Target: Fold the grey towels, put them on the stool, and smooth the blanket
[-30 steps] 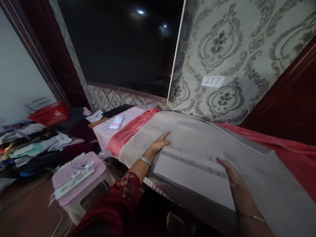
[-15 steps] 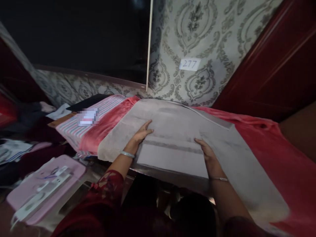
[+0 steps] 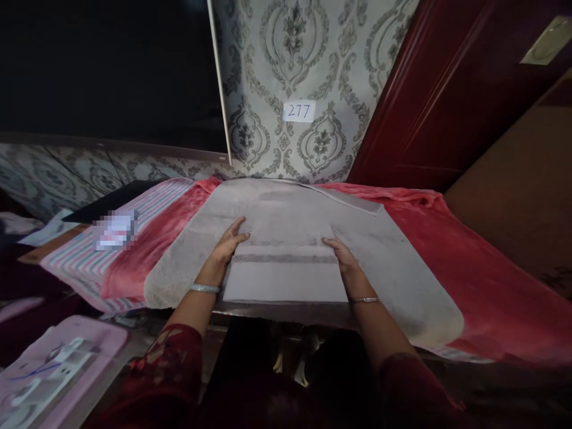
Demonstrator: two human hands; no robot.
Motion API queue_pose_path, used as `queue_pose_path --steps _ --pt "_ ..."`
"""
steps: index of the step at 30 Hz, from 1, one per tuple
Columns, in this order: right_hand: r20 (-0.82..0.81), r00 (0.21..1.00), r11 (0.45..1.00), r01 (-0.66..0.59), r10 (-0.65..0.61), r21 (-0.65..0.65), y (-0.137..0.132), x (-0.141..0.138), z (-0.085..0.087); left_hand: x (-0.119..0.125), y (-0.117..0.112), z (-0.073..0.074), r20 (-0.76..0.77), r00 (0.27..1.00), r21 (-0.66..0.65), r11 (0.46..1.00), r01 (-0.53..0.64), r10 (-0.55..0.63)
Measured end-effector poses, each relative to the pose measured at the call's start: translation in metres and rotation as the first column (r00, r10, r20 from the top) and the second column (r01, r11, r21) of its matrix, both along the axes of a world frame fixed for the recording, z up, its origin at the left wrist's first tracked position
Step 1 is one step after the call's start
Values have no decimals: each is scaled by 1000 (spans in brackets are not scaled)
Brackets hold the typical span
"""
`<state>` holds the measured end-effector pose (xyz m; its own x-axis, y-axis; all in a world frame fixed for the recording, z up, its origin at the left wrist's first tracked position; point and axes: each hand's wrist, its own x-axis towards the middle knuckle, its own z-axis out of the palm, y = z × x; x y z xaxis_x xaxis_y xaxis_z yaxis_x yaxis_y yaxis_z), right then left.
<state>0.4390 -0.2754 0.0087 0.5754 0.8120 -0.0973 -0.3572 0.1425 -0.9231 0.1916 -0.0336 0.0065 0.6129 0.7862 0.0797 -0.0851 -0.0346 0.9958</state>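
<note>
Grey panel (image 3: 286, 281), lower centre: likely light, stiff; hold by sides. Left hand (image 3: 226, 245), right hand (image 3: 345, 260) there; cannot tell whether grip clamps.

Smooth matt sheet (image 3: 286, 281), plush cloth blanket (image 3: 482, 280)

Both arms extend forward, roughly mirrored; left forearm (image 3: 191, 310) and right forearm (image 3: 382, 328) converge inward. Left hand (image 3: 227, 243): thumb and index finger spread apart, index angled forward, thumb directed inward. Right hand (image 3: 346, 261): leading digit directed inward; remaining fingers mostly hidden, grip unclear. Hands well apart, about level.
</note>
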Motion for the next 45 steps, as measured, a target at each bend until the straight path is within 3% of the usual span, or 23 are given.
queue_pose_path --steps 3,17,25,29,36,45 --pt "-7 1000 1000 -6 6 -4 0 1 1 3 1 0 -19 998 19 998 -55 56" --pt "69 997 999 -49 48 19 4 6 -2 -2 -4 17 -62 992 67 992 -104 108" --pt "82 997 998 -7 2 60 9 3 -4 -2 -3 18 -101 983 49 988 -147 151" --pt "114 989 994 86 -94 72 14 7 -9 -3 -2 15 -93 988 38 992 -124 127" --pt "238 966 994 109 -105 -4 13 13 -3 -2 3 13 -95 984 82 987 -141 148" --pt "226 971 989 105 -79 -106 6 16 -3 1 0 14 -96 986 74 989 -128 135"
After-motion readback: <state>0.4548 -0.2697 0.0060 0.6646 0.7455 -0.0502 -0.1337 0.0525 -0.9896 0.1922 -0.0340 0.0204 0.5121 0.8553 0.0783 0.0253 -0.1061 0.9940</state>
